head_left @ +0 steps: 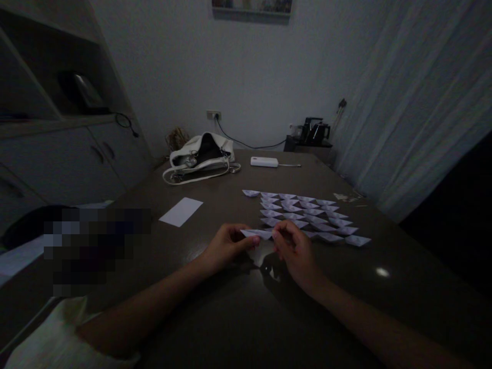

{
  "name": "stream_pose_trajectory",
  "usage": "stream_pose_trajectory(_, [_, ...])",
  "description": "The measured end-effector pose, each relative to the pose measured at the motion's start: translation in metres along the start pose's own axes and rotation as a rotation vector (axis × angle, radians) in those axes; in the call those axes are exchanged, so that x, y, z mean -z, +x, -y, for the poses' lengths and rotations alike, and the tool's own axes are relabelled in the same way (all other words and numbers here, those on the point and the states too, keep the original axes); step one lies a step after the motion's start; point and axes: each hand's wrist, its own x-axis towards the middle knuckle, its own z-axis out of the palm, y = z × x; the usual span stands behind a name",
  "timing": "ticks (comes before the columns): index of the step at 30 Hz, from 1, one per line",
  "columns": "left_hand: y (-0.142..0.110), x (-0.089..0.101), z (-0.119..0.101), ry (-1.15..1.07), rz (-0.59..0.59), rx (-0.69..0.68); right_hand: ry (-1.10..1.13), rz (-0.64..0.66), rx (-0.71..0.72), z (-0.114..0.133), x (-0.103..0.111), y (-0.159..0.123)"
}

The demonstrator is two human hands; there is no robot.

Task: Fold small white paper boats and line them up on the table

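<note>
Pinching a paper boat (263,234) by opp. ends above the table (221,197), L hand (223,245) and R hand (299,251) had fingers closed; other boats (312,211) stood in rows nearby, w/ sheet (181,211) to L.

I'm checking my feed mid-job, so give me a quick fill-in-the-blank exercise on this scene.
1. Together, the left hand and right hand hold ____ folded paper.
2. In the picture, the flat sheet lies to the ____ of the paper boats.
3. The white bag is ____ (open or closed).

Missing words: one; left; open.
</note>
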Motion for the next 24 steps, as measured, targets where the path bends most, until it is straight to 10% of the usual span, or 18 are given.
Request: stream_pose_trajectory(24, [0.0024,0.0009,0.0031,0.001,0.038,-0.023,-0.043,0.167,-0.063,-0.0048,0.0000,0.0011])
